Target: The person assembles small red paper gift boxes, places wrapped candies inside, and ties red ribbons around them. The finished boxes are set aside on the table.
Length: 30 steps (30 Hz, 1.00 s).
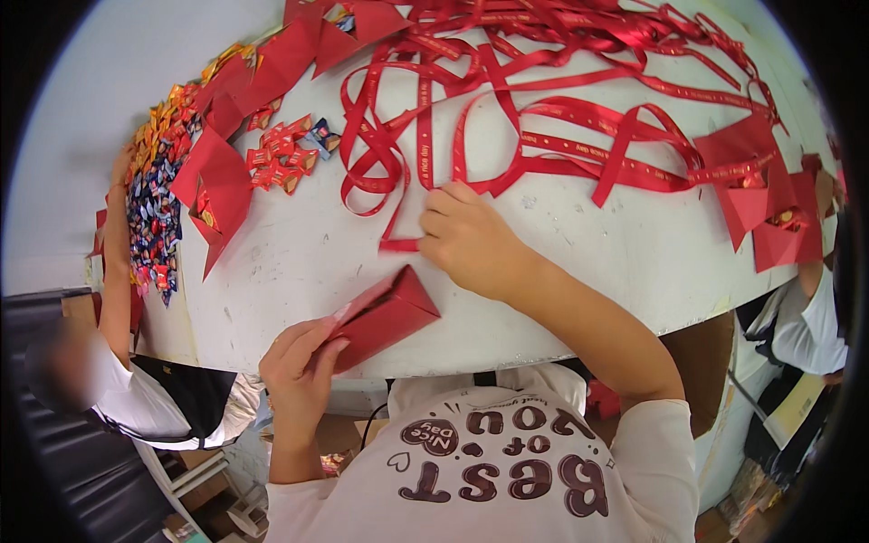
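Note:
My left hand [295,363] grips a red folded paper box [390,322] by its near left end. The box is tilted over the front edge of the white table, and a narrow gap runs along its upper side. Further up the table, my right hand [468,237] pinches a red satin ribbon [400,246] printed in gold. A short length of it sticks out left of my fingers. More loops of the same ribbon [424,136] lie just beyond my knuckles, and which strand runs into my grip is partly hidden.
Tangled ribbons [577,41] cover the far side. Wrapped candies [282,153] lie left of centre, near a long candy pile [155,203]. Filled red boxes stand at left [217,197] and right [740,176]. A co-worker's arm [117,251] reaches into the pile; another person [808,312] is at right.

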Tool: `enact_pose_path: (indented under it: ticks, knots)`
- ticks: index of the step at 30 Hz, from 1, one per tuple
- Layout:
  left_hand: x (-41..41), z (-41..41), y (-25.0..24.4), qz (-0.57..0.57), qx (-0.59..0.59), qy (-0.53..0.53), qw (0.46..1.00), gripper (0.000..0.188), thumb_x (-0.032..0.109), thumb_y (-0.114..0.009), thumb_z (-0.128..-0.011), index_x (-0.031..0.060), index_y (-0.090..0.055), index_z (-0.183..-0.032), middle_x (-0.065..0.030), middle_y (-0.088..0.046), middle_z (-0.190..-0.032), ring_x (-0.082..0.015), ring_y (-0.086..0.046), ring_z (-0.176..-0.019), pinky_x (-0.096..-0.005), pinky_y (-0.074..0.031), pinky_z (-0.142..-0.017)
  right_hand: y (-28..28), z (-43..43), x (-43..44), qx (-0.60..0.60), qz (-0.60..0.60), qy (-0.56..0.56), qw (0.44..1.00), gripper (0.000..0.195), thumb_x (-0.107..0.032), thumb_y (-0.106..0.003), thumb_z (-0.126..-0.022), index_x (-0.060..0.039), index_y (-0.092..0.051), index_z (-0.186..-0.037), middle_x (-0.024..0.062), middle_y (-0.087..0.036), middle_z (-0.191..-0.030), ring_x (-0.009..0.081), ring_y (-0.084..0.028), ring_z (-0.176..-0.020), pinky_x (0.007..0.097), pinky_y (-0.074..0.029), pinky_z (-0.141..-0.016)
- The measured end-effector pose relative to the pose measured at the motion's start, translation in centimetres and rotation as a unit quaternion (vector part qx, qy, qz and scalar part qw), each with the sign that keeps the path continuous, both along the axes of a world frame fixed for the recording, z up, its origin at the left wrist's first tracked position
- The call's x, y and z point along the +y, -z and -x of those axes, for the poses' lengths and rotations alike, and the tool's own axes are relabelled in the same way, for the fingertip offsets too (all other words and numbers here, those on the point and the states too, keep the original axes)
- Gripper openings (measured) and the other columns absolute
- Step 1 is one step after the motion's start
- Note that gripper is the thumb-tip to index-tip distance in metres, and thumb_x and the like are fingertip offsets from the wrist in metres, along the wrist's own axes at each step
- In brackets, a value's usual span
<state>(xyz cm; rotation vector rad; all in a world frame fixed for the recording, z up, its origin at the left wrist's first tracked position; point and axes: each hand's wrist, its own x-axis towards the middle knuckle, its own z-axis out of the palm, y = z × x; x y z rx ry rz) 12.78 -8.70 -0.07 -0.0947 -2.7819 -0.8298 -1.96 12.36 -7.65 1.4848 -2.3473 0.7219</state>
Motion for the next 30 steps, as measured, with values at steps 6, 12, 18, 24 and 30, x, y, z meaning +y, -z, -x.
enact_pose_path:
  ticks: [6,12,18,24,30]
  knots:
    - [-0.3,0.3,1.4,-0.014,0.069,-0.091,0.993,0.017,-0.003,-0.068,-0.074,-0.0029,-0.065,-0.090,-0.0099,-0.060,-0.081,-0.0182,-0.057,-0.065,-0.0247,-0.045,-0.056,-1.6,-6.1,6.2,-0.070,-0.047,0.144,0.986,0.016,-0.011,-0.067,-0.064,-0.0008,-0.056,-0.070,0.0082,-0.050,-0.078,0.0238,-0.052,-0.079,0.0350,-0.046,-0.068]
    - [1.2,2.4,1.4,-0.027,0.059,-0.056,0.996,0.018,-0.001,-0.067,-0.075,-0.0029,-0.065,-0.093,-0.0095,-0.061,-0.084,-0.0156,-0.058,-0.069,-0.0231,-0.045,-0.059,-2.3,-5.8,3.5,-0.199,-0.054,0.280,0.938,0.026,-0.015,-0.072,-0.071,0.0015,-0.059,-0.086,0.0110,-0.052,-0.087,0.0273,-0.054,-0.083,0.0355,-0.047,-0.073]
    - [0.7,2.0,2.3,-0.032,0.075,-0.047,0.996,0.015,-0.002,-0.066,-0.076,-0.0023,-0.065,-0.091,-0.0085,-0.061,-0.084,-0.0139,-0.056,-0.067,-0.0227,-0.044,-0.057,-5.5,-6.4,6.7,-0.325,0.035,0.185,0.927,0.022,-0.004,-0.065,-0.076,-0.0005,-0.062,-0.097,0.0137,-0.058,-0.096,0.0302,-0.057,-0.090,0.0360,-0.046,-0.079]
    - [1.5,2.5,2.1,-0.034,0.074,-0.058,0.995,0.013,-0.002,-0.066,-0.077,-0.0034,-0.065,-0.090,-0.0071,-0.060,-0.083,-0.0129,-0.054,-0.066,-0.0219,-0.043,-0.056,-8.2,-8.4,10.0,-0.161,-0.209,-0.025,0.964,0.028,-0.003,-0.061,-0.064,-0.0052,-0.066,-0.092,0.0112,-0.057,-0.106,0.0285,-0.047,-0.113,0.0386,-0.045,-0.089]
    - [2.2,2.4,1.4,-0.036,0.057,-0.054,0.996,0.013,-0.003,-0.064,-0.078,-0.0031,-0.064,-0.090,-0.0087,-0.061,-0.082,-0.0142,-0.058,-0.068,-0.0217,-0.045,-0.059,-4.1,-9.0,10.6,-0.096,-0.061,-0.040,0.993,0.014,-0.004,-0.067,-0.068,-0.0013,-0.057,-0.077,0.0091,-0.063,-0.096,0.0243,-0.059,-0.085,0.0315,-0.051,-0.074]
